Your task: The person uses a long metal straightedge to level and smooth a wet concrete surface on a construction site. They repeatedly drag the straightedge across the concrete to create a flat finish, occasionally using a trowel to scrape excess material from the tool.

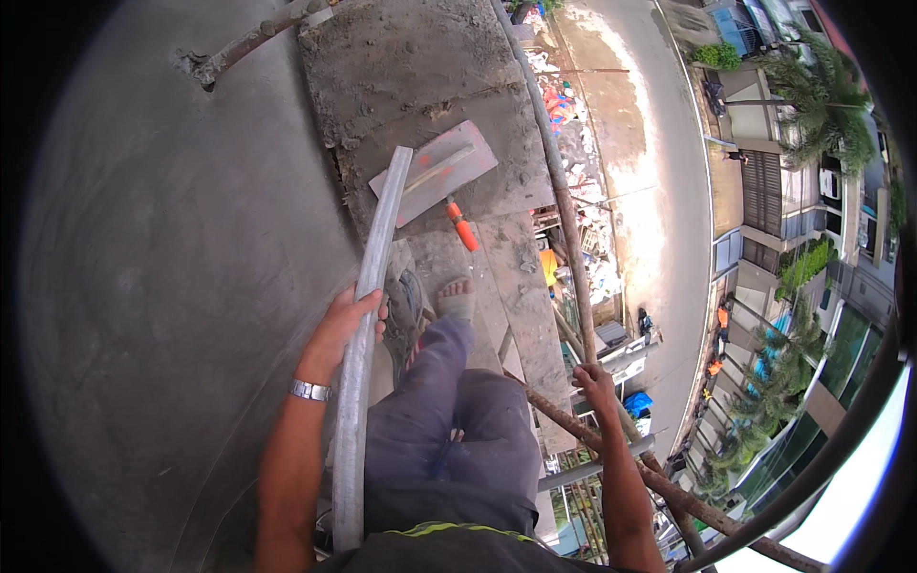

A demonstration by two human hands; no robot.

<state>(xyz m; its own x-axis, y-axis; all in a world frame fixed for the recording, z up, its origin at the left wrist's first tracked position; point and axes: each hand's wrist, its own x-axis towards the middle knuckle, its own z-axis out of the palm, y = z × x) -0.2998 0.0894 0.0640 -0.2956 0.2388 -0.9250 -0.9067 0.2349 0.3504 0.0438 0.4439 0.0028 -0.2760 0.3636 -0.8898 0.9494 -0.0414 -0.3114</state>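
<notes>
My left hand point(346, 329), with a metal watch on its wrist, is wrapped round a long grey metal straightedge point(355, 411). The bar runs from beside my body up to the plank, and its far end overlaps a flat rectangular plastering float point(449, 162). Beside the float lies a tool with an orange handle point(462, 227), its blade not clearly seen. On the right, my right hand point(596, 387) has its fingers curled round a scaffold pole point(565, 229). Wet-looking grey plaster covers the wall point(181, 248) on my left.
I stand on mortar-covered scaffold planks point(420, 72); one bare foot point(457, 294) shows. A rusty pole point(250, 43) meets the wall ahead. Crossed poles point(683, 497) stand at right. Far below are a street point(683, 220), debris point(587, 205) and people in orange.
</notes>
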